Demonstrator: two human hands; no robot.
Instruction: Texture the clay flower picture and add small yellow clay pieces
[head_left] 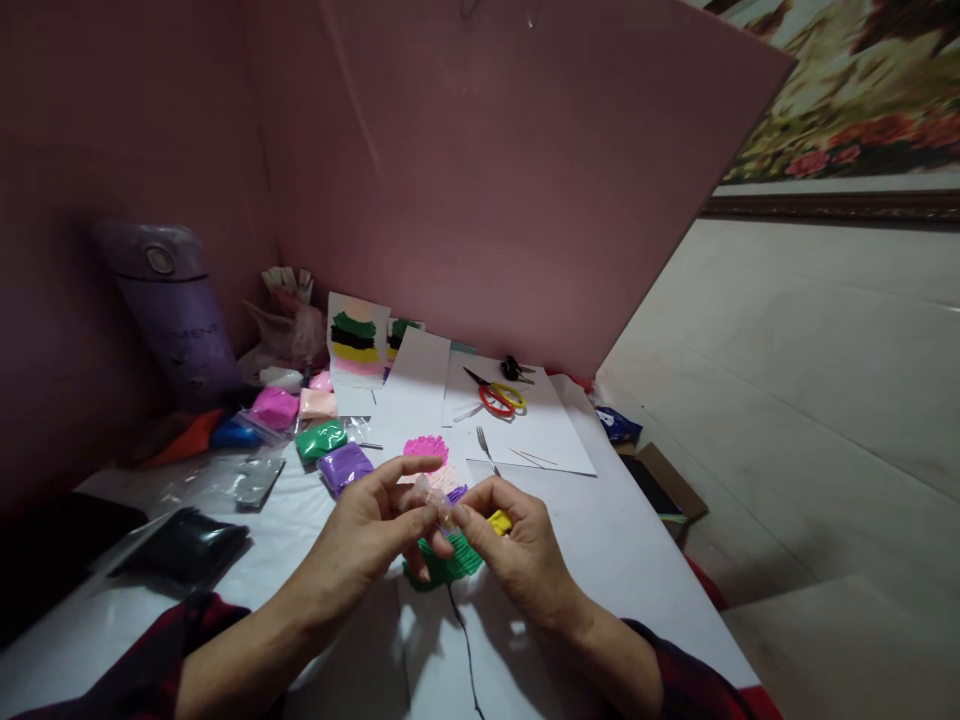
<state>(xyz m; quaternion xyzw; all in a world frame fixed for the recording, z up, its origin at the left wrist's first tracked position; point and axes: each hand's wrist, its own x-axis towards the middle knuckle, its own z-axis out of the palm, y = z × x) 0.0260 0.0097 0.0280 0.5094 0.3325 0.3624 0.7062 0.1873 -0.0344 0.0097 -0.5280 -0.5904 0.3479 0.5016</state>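
A crumpled clear plastic bag is pinched between the fingertips of my left hand and my right hand, which nearly meet over the paper. Something yellow shows by my right fingers; whether it is held or belongs to the bag, I cannot tell. Under the hands lies a clay picture: a textured pink patch, a pale peach part, a bit of purple and a green patch, each partly covered. A thin black strand runs from the green towards me.
Bagged green clay, purple clay and black clay lie on the left. A fork, thin sticks and scissors lie farther back, near white sheets. A purple bottle stands back left.
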